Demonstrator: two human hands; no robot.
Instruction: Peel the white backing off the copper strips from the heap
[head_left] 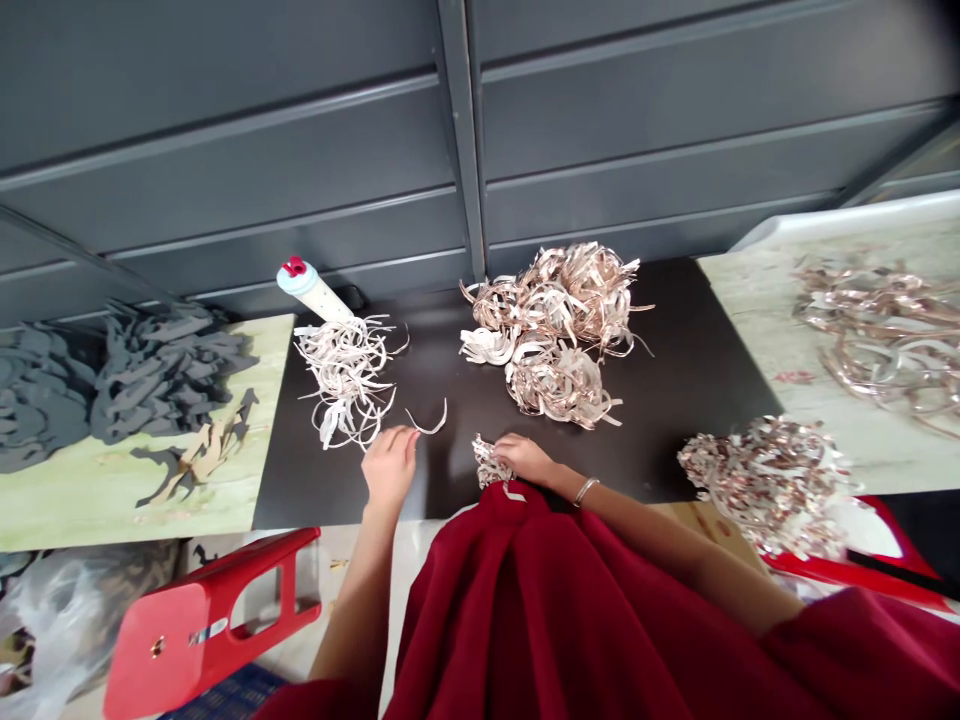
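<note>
The right hand (525, 458), wearing a silver bangle (586, 490), is closed on a small tuft of shredded foil-paper strips (488, 464) at the black desk's (660, 400) near edge. The left hand (388, 468) is curled just beside a curved white strip (430, 425); whether it grips anything, you cannot tell. Beyond lie a tangled white strip pile (345, 378) and rose-gold strip heaps (551, 320).

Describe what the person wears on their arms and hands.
The left hand and right hand are bare, with no gloves or visible rings. A thin silver bangle circles the right wrist. Loose dark red sleeves leave the forearms bare.
</note>
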